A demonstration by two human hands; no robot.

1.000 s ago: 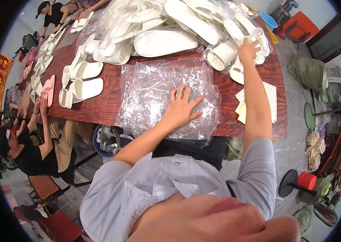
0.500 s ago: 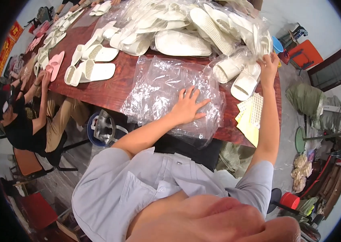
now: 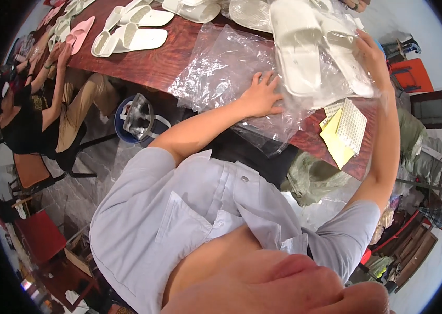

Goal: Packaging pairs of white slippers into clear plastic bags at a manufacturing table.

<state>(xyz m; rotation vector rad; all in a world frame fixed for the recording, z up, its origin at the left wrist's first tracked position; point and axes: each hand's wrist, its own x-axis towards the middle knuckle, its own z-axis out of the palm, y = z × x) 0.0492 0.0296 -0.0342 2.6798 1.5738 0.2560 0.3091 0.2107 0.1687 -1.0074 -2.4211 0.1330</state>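
The near edge of the dark red-brown table [image 3: 158, 68] runs from ten o'clock down to four o'clock. Bare tabletop is left only at ten to eleven o'clock, between the clear bags and the loose slippers.

A pair of white slippers [image 3: 304, 52] is held at one o'clock, lifted over the table's right part. They lie side by side, soles toward the camera, long and pale, with a film of clear plastic seen across their lower ends. The right hand [image 3: 370, 52] is closed around their right edge, fingers curled over the outer slipper. The left hand [image 3: 263, 97] is laid flat and spread, palm down, on a heap of clear plastic bags [image 3: 221, 73] at twelve o'clock; nothing is grasped by it. The heap is crumpled and glossy and hangs over the table's near edge.

Just below the slippers, at two o'clock, yellow and white sheets [image 3: 344, 131] lie close to the table edge. More white slippers [image 3: 129, 36] and a pink one [image 3: 80, 34] are spread at eleven o'clock. Below the edge a blue bin [image 3: 127, 123] stands at ten o'clock. A seated person in black [image 3: 22, 125] is at nine o'clock, one hand on the table.
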